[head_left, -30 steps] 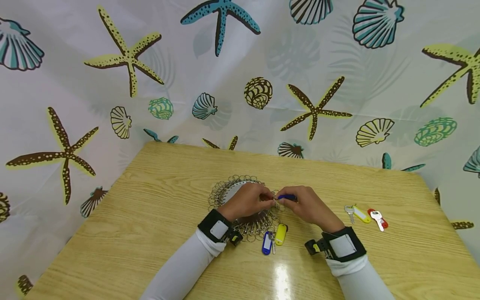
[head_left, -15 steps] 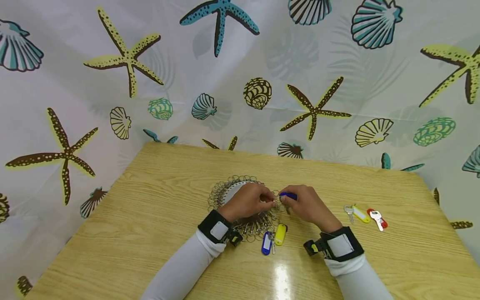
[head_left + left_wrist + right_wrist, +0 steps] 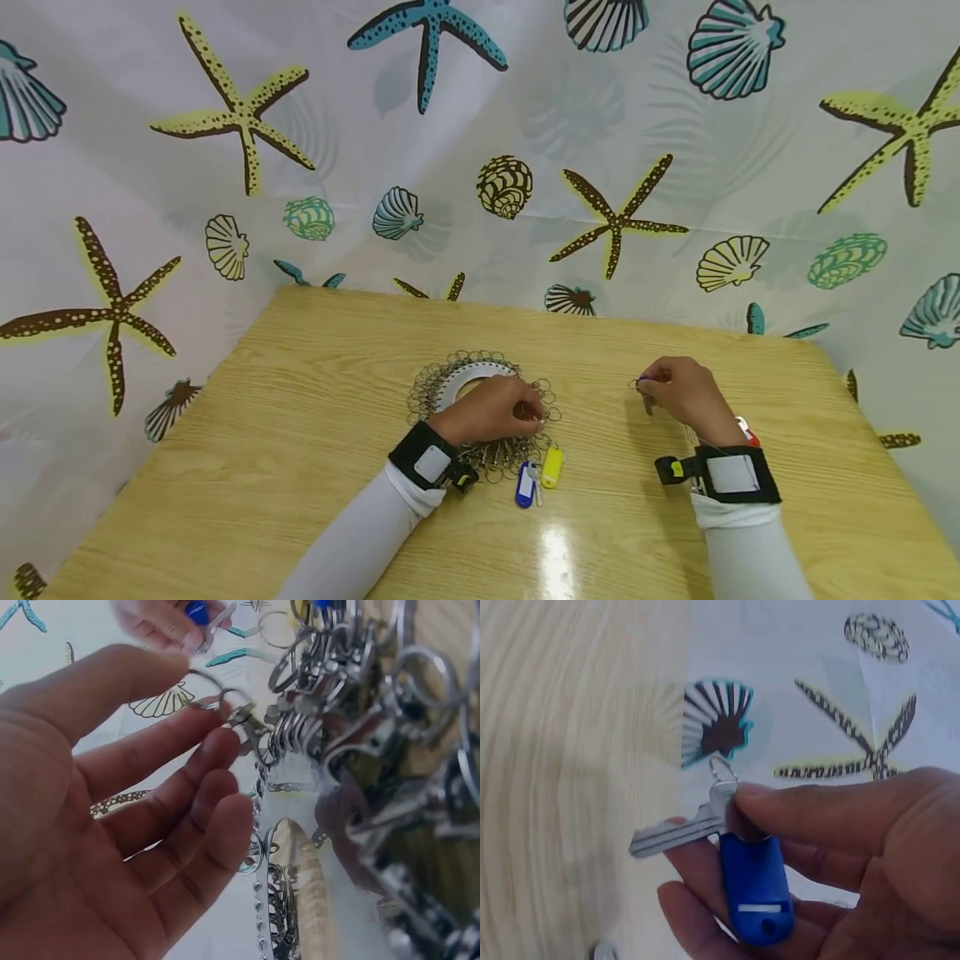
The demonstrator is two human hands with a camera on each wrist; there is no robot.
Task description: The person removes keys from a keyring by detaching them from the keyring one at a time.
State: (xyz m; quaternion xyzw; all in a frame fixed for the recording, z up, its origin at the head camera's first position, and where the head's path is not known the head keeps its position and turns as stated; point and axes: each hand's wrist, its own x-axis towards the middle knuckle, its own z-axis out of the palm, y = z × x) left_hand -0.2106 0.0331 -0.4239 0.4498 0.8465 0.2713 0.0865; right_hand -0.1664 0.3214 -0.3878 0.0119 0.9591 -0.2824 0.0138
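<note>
My left hand (image 3: 495, 410) lies over a round white-and-metal holder (image 3: 448, 388), fringed with many clips and split rings. In the left wrist view, its thumb and forefinger pinch a split ring (image 3: 223, 697) hanging from one of the holder's clips (image 3: 241, 720). Away to the right, my right hand (image 3: 686, 392) is raised above the table. Between its thumb and fingers it grips a silver key (image 3: 676, 834) with a blue key tag (image 3: 754, 874) and a small wire ring (image 3: 718, 769) attached.
At the holder's near edge lie a blue tag (image 3: 525, 486) with a key (image 3: 537, 485) and a yellow tag (image 3: 552, 467). A red tag (image 3: 750, 433) shows partly behind the right wrist. A curtain printed with shells and starfish (image 3: 615, 223) hangs behind the wooden table (image 3: 300, 450).
My right hand has moved right, away from the holder, carrying the key with the blue tag. The left hand stays at the holder's right side, slightly lower.
</note>
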